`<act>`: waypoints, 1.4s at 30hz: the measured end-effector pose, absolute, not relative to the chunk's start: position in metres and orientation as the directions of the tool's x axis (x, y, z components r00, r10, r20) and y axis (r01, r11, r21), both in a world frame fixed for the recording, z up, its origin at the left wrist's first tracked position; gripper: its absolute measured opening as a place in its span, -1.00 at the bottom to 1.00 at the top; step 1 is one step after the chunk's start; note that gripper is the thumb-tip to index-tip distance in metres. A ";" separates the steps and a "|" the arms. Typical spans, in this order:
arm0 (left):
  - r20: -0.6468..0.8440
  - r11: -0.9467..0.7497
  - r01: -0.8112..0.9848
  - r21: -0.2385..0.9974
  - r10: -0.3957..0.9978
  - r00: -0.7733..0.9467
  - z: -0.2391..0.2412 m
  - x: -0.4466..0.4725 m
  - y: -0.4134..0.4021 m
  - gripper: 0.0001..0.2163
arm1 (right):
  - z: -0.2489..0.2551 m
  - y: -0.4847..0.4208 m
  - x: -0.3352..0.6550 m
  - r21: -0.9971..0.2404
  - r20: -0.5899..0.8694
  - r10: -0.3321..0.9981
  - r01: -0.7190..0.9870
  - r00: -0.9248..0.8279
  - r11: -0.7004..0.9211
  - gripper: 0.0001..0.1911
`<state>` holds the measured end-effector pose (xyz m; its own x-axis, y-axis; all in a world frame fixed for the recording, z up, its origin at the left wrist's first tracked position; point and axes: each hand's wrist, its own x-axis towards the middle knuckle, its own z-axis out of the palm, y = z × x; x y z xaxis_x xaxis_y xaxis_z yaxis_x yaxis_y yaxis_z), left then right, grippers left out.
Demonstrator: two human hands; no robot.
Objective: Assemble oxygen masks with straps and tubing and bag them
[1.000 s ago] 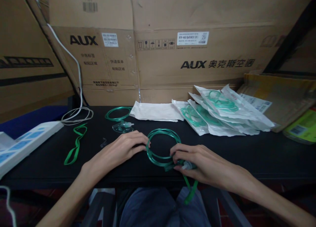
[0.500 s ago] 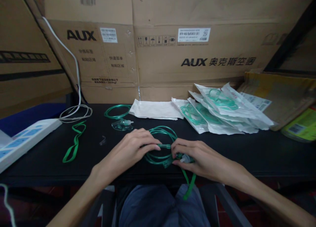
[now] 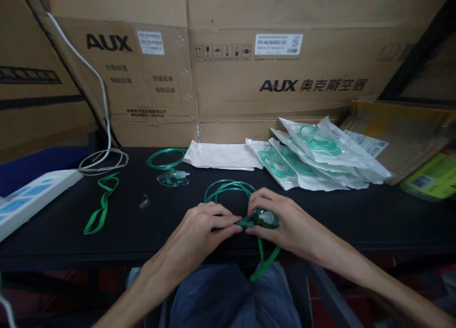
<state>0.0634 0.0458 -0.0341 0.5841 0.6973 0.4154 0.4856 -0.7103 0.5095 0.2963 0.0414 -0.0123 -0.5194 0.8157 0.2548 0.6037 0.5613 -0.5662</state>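
My left hand (image 3: 208,223) pinches the connector end (image 3: 245,222) of a coiled green tube (image 3: 213,195), at the near part of the black table. Close beside it, my right hand (image 3: 281,214) is closed around a small clear green oxygen mask (image 3: 268,218). The connector end meets the mask's side between both sets of fingertips; whether they are joined I cannot tell. A green elastic strap (image 3: 265,268) hangs from the mask over the table's front edge. The tube's coil lies on the table behind my hands, partly hidden by them.
Farther back lie another green tube coil (image 3: 166,151), a second mask (image 3: 174,178) and a flat white packet (image 3: 223,156). Packaged tubing sets (image 3: 320,161) are piled at right. A loose green strap (image 3: 102,209), small clear piece (image 3: 144,202) and power strip (image 3: 39,195) are left.
My left hand has brought the tube's connector end down and right against the mask. My right hand has turned the mask, and the hanging strap has swung left. The view has shifted slightly.
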 end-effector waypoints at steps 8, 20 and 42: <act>0.295 -0.789 0.453 0.416 0.588 0.753 -0.020 0.056 0.057 -0.83 | 0.019 0.061 0.313 -0.966 -0.123 0.787 0.254 -0.605 0.044 -0.62; 0.349 -0.700 0.446 0.558 0.686 0.639 -0.010 0.034 0.078 -0.79 | -0.018 0.102 0.286 -0.967 -0.129 0.747 -0.085 -0.652 -0.241 -0.65; 0.380 -0.718 0.481 0.503 0.684 0.623 -0.002 0.033 0.115 -0.74 | -0.026 0.095 0.284 -0.979 -0.080 0.823 -0.111 -0.563 -0.171 -0.72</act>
<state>0.0325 0.1145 -0.0015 0.6225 0.6840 0.3803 0.4811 -0.7177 0.5034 0.2837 0.0950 -0.0255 -0.5625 0.8229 -0.0802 -0.1113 -0.1715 -0.9789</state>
